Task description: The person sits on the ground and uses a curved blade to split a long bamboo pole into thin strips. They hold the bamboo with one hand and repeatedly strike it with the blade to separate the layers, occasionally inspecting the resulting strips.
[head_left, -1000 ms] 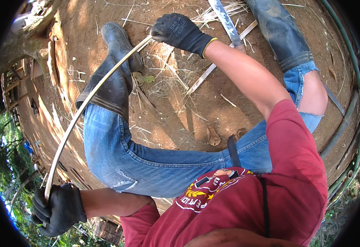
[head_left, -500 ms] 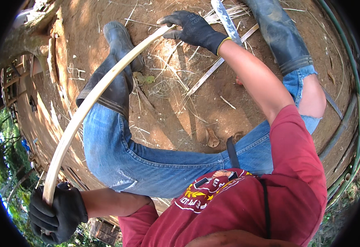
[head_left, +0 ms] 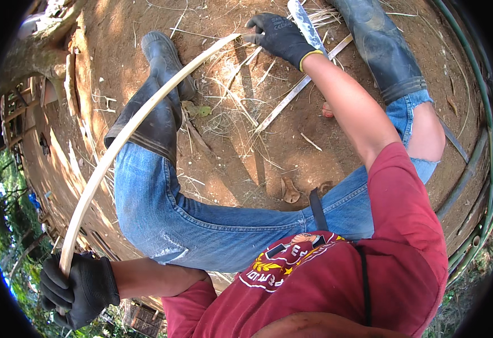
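Observation:
A long, pale strip of split wood or bamboo (head_left: 123, 135) runs in a curve from the lower left up to the top middle. My left hand (head_left: 83, 288), in a black glove, is wrapped round its near end. At the far end, my right hand (head_left: 280, 37), gloved in black with a yellow cuff edge, has the tip at its thumb and fingers. The strip passes above my left boot (head_left: 164, 62) and knee. Just behind my right hand lies a long flat blade (head_left: 307, 25), whitish and blue-grey, partly hidden by the glove.
Thin shavings and a flat pale slat (head_left: 283, 105) litter the brown dirt between my legs. My right boot (head_left: 378, 45) stretches out at the upper right. Dark green hoses (head_left: 487, 112) curve along the right edge. A log (head_left: 29, 62) lies at upper left.
My right hand has shifted slightly right, toward the blade, and its fingers now sit at the strip's very tip. The strip shows a narrower face. My left hand keeps its grip, slightly turned.

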`<state>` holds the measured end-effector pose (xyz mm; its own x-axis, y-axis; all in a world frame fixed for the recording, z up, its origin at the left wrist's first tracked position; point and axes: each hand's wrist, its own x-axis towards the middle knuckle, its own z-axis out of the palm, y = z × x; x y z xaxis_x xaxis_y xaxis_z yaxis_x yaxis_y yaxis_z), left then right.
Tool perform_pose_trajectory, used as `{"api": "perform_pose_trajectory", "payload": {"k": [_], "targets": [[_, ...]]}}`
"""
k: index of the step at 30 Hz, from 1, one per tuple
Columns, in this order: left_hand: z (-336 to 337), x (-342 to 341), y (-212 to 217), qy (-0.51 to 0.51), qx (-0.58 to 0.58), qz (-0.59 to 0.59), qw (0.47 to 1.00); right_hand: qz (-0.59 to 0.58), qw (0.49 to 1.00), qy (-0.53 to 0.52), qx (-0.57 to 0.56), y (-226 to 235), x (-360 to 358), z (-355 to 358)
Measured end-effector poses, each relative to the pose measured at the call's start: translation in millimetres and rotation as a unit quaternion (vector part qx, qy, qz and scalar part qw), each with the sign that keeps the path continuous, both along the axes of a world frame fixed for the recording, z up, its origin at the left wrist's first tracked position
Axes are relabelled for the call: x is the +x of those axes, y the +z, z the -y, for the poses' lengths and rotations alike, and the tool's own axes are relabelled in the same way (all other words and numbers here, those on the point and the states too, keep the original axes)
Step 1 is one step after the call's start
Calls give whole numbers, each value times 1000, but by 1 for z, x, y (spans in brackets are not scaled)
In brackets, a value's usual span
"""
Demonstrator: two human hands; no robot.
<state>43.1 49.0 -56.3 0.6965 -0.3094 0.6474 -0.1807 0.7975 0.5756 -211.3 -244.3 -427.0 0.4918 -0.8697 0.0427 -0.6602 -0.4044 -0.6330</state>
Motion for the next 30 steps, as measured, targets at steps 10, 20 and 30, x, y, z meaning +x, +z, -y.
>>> {"api": "perform_pose_trajectory", "payload": {"k": [10,20,30], "targets": [[-1,1,2,37,23,20,999,-107,984,-16,-141,-40,39,6],[-3,1,1,94,32,-9,995,-3,976,-161,-145,-12,-28,44],[3,-3,-2,9,-12,21,1000,-207,965,134,-93,-35,43,36]]}}
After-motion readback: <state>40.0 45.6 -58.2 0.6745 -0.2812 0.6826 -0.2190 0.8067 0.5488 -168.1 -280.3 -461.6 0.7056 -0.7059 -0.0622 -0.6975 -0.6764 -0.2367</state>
